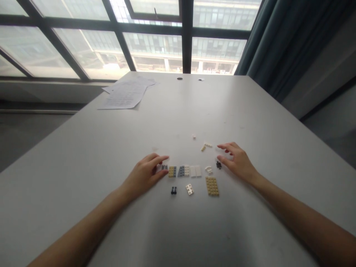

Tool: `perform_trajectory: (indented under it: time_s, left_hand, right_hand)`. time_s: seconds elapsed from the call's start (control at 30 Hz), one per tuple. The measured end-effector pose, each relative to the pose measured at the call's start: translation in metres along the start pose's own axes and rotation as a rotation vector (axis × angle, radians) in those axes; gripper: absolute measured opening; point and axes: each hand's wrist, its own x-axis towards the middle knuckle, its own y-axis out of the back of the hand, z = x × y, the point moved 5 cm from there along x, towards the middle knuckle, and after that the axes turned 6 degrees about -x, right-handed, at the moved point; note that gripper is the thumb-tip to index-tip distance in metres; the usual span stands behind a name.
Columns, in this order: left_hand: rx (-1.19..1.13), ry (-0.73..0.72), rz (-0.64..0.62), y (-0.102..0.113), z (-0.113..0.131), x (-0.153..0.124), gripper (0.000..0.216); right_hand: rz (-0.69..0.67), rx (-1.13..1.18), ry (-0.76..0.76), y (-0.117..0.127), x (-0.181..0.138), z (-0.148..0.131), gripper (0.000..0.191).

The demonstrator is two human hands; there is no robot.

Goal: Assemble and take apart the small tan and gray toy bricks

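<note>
My left hand (148,170) rests at the left end of a row of toy building bricks, thumb and forefinger apart around a small grey piece (164,167). Beside its thumb lies a tan and blue-grey studded plate (172,171). Further along the row come a blue-grey and white plate (183,171), white smooth tiles (195,171) and a small white piece (208,170). My right hand (235,159) is at the right, fingers spread, its thumb just above a dark grey piece (218,164). Nearer me lie a black piece (174,190), a white studded plate (189,189) and a tan plate (212,186).
Pale yellow strips (206,146) and a tiny white brick (194,137) lie beyond the row. Printed papers (126,92) are at the far left of the white table (178,111). Windows stand behind it, with a dark curtain (267,44) at the right.
</note>
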Motion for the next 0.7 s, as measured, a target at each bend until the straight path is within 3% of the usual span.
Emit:
perform_trajectory:
  time_s: [0.13, 0.27, 0.5, 0.7]
  left_hand:
    - [0.046, -0.106, 0.046, 0.001, 0.019, 0.02, 0.029]
    - [0.115, -0.19, 0.069, -0.003, 0.044, 0.047, 0.03]
    - [0.159, -0.364, -0.145, -0.043, 0.066, 0.097, 0.049]
    - [0.151, -0.382, -0.2, -0.057, 0.064, 0.118, 0.027]
  right_hand:
    - [-0.026, -0.003, 0.006, -0.015, 0.025, 0.006, 0.035]
    - [-0.034, -0.049, 0.067, -0.026, 0.032, 0.0, 0.03]
    - [-0.003, -0.101, 0.12, -0.026, 0.027, -0.005, 0.024]
    - [0.042, -0.075, 0.125, -0.026, 0.027, -0.006, 0.018]
